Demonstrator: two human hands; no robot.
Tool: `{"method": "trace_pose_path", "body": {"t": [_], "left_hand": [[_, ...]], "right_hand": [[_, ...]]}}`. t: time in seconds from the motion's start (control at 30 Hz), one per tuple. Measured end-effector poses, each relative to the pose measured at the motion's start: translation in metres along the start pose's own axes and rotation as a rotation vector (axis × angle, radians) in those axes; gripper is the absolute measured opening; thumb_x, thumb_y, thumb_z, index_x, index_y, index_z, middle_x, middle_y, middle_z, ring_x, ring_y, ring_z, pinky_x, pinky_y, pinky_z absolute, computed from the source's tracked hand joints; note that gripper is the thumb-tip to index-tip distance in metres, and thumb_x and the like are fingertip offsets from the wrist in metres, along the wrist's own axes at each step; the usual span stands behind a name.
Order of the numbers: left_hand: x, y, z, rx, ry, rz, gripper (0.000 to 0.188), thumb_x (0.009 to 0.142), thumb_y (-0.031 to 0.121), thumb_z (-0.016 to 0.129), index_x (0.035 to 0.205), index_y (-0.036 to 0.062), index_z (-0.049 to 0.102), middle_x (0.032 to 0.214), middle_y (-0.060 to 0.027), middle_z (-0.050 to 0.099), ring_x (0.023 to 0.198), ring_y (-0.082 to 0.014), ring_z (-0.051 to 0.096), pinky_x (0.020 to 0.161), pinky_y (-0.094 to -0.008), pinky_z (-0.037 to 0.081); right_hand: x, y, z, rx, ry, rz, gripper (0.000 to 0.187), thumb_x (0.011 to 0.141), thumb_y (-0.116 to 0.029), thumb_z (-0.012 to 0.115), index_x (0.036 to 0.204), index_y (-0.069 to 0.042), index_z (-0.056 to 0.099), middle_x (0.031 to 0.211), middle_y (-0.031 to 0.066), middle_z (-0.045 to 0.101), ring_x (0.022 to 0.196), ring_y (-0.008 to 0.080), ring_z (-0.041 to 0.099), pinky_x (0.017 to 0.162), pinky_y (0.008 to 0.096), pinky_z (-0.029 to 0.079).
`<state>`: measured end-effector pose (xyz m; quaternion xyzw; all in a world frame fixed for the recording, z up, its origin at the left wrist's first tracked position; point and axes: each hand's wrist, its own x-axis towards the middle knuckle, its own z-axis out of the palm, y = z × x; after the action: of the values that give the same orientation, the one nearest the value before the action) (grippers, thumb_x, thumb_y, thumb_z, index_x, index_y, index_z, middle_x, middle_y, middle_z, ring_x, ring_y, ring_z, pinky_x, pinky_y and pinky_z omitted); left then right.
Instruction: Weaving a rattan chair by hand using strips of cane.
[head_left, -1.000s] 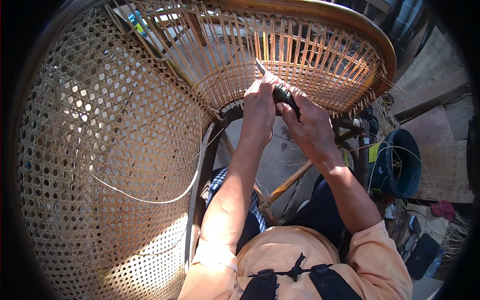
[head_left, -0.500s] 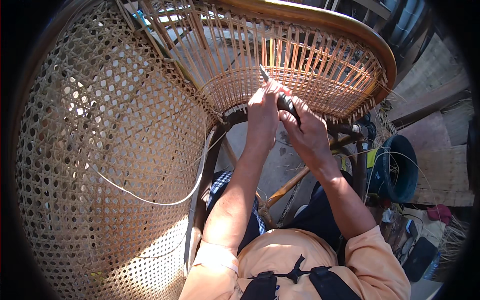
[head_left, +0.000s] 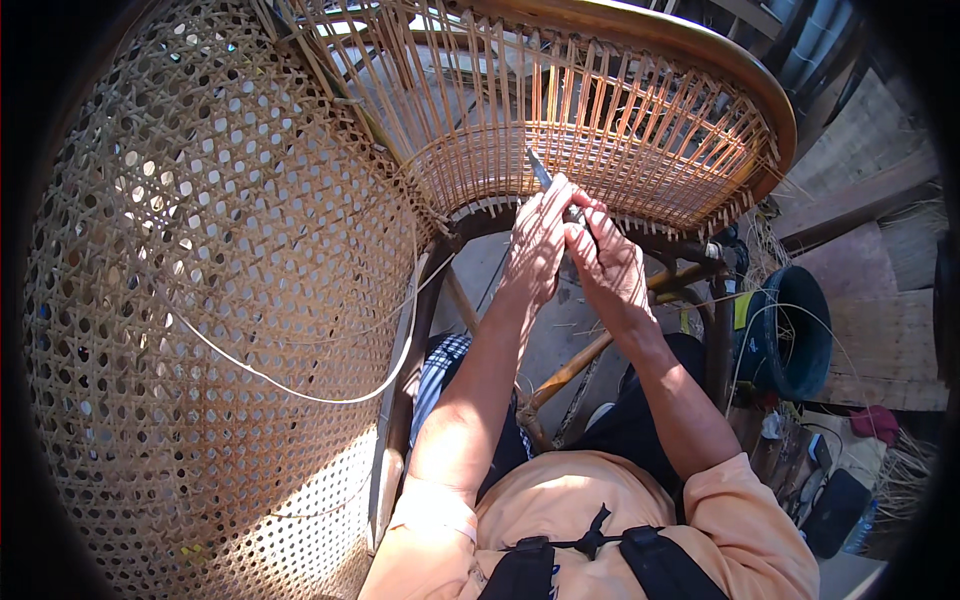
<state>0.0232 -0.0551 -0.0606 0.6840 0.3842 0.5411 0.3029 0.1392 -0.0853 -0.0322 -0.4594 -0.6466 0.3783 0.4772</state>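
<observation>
A knife point(head_left: 540, 170) with a narrow metal blade points up and away from me, its tip in front of the woven rattan side of a chair point(head_left: 480, 165). Around its dark handle, my right hand point(head_left: 610, 265) is closed. Against it, from the left, comes my left hand point(head_left: 536, 245), its fingers pressed together beside the base of the blade. Whether anything thin lies in those fingers is hidden. Both hands meet just short of the chair's lower rail, where short cane ends stick out.
A large cane-webbed panel point(head_left: 230, 280) fills the left, with a loose pale strand point(head_left: 330, 401) looping across it. Upright rattan stakes rise to the curved wooden rim point(head_left: 700, 50). At right stand a dark green bucket point(head_left: 800, 345), boards point(head_left: 880, 345) and scattered fibres.
The hands and knife have shifted slightly downward and to the right. My left hand's fingers look straighter than before. The chair and panel sit slightly differently in the view.
</observation>
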Motion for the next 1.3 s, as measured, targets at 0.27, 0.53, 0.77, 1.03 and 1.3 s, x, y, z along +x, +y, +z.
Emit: {"method": "trace_pose_path", "body": {"t": [0.27,0.53,0.77,1.03,1.3], "left_hand": [[0.005,-0.029,0.007,-0.236,0.103,-0.051,0.033,0.081,0.016,0.047,0.105,-0.0053,0.053,0.103,-0.0190,0.057,0.097,-0.0364,0.054,0.088,-0.0398,0.041],[-0.004,0.033,0.009,-0.775,0.201,-0.664,0.030,0.091,0.023,0.046,0.098,-0.0029,0.059,0.105,-0.0083,0.060,0.088,-0.0146,0.056,0.082,-0.0284,0.044],[-0.043,0.054,-0.045,-0.157,0.683,-0.385,0.014,0.086,0.009,0.050,0.084,-0.0023,0.058,0.080,-0.0079,0.059,0.065,-0.0149,0.056,0.063,-0.0266,0.046],[-0.055,0.131,-0.082,-0.103,0.660,-0.163,0.026,0.083,0.031,0.056,0.082,0.0061,0.051,0.062,-0.0011,0.042,0.051,-0.0100,0.042,0.048,-0.0227,0.036],[-0.021,0.163,-0.080,-0.233,0.809,-0.247,0.017,0.089,0.016,0.048,0.096,0.0005,0.053,0.071,-0.0043,0.047,0.051,-0.0116,0.047,0.046,-0.0236,0.042]], "right_hand": [[0.002,0.005,-0.001,-0.057,-0.009,-0.067,0.040,0.090,-0.016,0.053,0.127,-0.001,0.046,0.121,0.0149,0.055,0.119,0.0184,0.047,0.098,0.0287,0.034],[-0.012,-0.006,-0.004,-0.141,-0.019,0.003,0.035,0.086,-0.014,0.057,0.118,-0.002,0.051,0.106,0.0195,0.059,0.097,0.0330,0.060,0.080,0.0341,0.047],[0.016,-0.012,0.008,-0.107,-0.250,-0.328,0.018,0.087,-0.018,0.056,0.097,-0.004,0.061,0.089,0.0154,0.061,0.079,0.0285,0.062,0.069,0.0318,0.049],[0.094,-0.022,0.098,-0.222,-0.026,-0.888,0.025,0.073,-0.008,0.058,0.098,-0.010,0.059,0.099,0.0085,0.058,0.094,0.0273,0.056,0.081,0.0374,0.046],[0.109,-0.011,0.097,-0.295,0.007,-1.029,0.019,0.069,-0.011,0.059,0.087,-0.010,0.056,0.086,0.0032,0.054,0.088,0.0235,0.053,0.073,0.0340,0.047]]}}
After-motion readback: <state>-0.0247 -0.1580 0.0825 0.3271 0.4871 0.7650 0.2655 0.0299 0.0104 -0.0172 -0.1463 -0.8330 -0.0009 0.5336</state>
